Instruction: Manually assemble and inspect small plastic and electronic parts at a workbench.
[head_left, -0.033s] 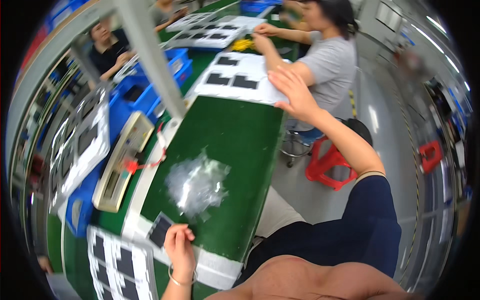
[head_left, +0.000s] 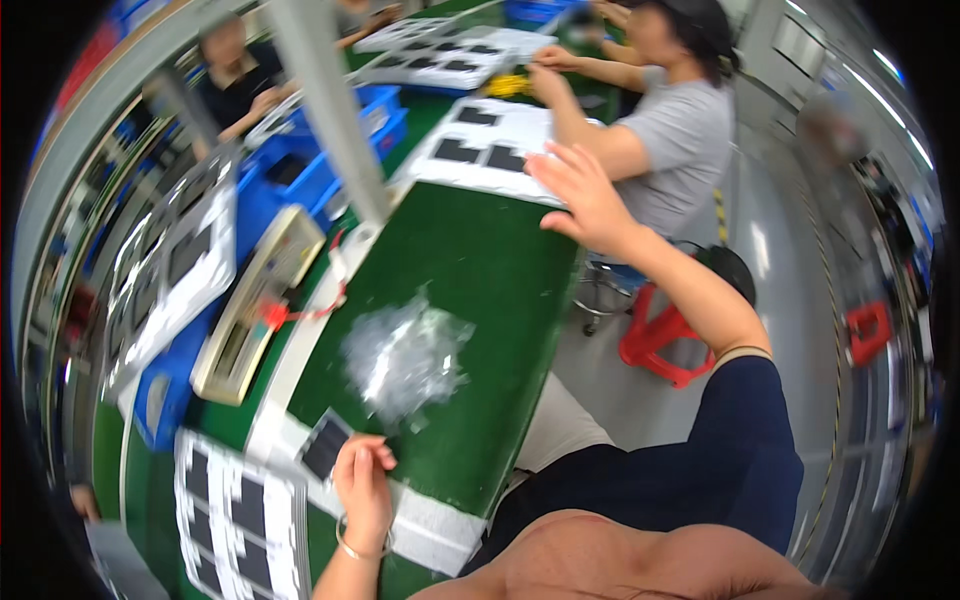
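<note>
My right hand (head_left: 582, 202) is raised open over the right edge of the green tabletop (head_left: 480, 255), fingers stretched out and nothing held. Just beyond it lies a white sheet or tray (head_left: 431, 174) bearing dark L-shaped pieces. My left hand (head_left: 364, 484) is low over the near end of the table, fingers curled in. Whatever it may hold is hidden. Touching or right beside its knuckles is a small dark flat piece with a pale border (head_left: 325, 447). Between the hands lies a loose heap of clear plastic film pieces (head_left: 405, 360).
Stacked white trays with dark pieces (head_left: 240, 515) stand at near left. Further along are a beige case (head_left: 225, 355) with a red cord, blue bins (head_left: 375, 125) and a grey post (head_left: 325, 100). A co-worker in grey (head_left: 680, 150) sits at far right, near a red stool (head_left: 655, 345).
The view has shifted slightly, so the table appears further right and up. My right hand has drawn a little left and toward me over the table edge. My left hand stays by the dark piece.
</note>
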